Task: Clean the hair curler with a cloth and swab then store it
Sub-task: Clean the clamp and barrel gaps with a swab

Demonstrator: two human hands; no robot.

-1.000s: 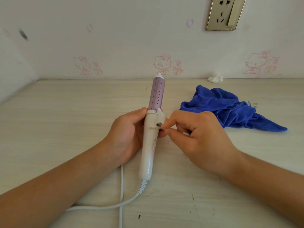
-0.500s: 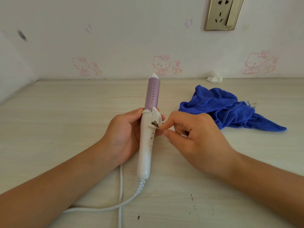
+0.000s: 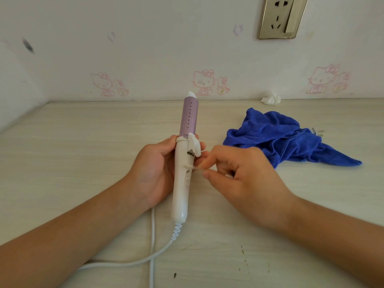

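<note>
A hair curler [image 3: 182, 175] with a white handle and a purple barrel stands nearly upright over the table, barrel pointing away from me. My left hand [image 3: 153, 169] grips the handle from the left, fingertips showing on its right side. My right hand [image 3: 239, 173] pinches a thin white swab [image 3: 199, 167] between thumb and fingers; the swab tip touches the handle just below the clamp lever. The swab is blurred and mostly hidden by the fingers. A crumpled blue cloth [image 3: 278, 138] lies on the table to the right, untouched.
The curler's white cord [image 3: 152, 246] runs from the handle toward me across the pale wooden table [image 3: 83, 163]. A small white wad of tissue [image 3: 270, 99] lies by the wall. A wall socket [image 3: 280, 17] sits above the cloth. The plug prongs [image 3: 318, 132] peek out beside the cloth.
The curler has shifted slightly left and turned in my left hand. My right hand has moved the swab down from the clamp hinge to the handle just below it.
</note>
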